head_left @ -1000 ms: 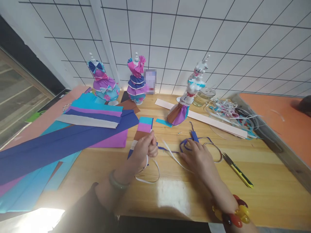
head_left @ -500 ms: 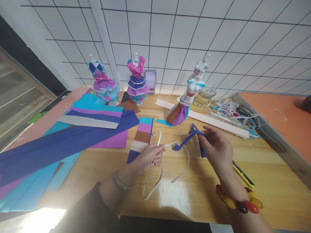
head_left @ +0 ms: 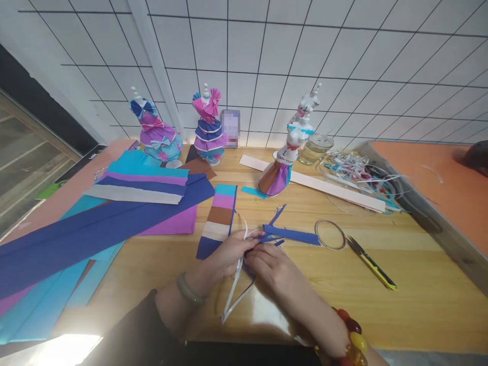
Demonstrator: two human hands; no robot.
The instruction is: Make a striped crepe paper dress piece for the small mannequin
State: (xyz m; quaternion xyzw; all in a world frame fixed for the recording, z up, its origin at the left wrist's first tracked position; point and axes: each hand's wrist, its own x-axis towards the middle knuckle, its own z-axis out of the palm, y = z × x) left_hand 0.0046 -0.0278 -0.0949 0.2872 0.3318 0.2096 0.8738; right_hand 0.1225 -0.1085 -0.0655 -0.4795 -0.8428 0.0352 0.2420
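Observation:
My left hand (head_left: 227,252) is closed on a thin white ribbon (head_left: 233,292), whose loop hangs down toward the table's front edge. Against its fingertips, my right hand (head_left: 274,267) pinches narrow dark-blue strips (head_left: 275,239); the fingers hide where blue and white meet. Just beyond both hands, a flat blue folded strip (head_left: 295,235) lies on the table. To the left is a panel of joined coloured bands (head_left: 219,215) in turquoise, purple, brown, cream and blue.
Three small dress forms stand at the back: one (head_left: 160,129) far left, another (head_left: 208,127) beside it, a third (head_left: 282,162) right of centre. A glass jar (head_left: 316,149), ribbon pile (head_left: 353,168), wire ring (head_left: 331,235) and yellow-black tool (head_left: 371,262) are on the right. Coloured sheets (head_left: 114,223) cover the left.
My right hand has moved left and down with the blue strip, meeting my left hand. The wire ring and the flat blue strip now show where it was. The view has shifted slightly.

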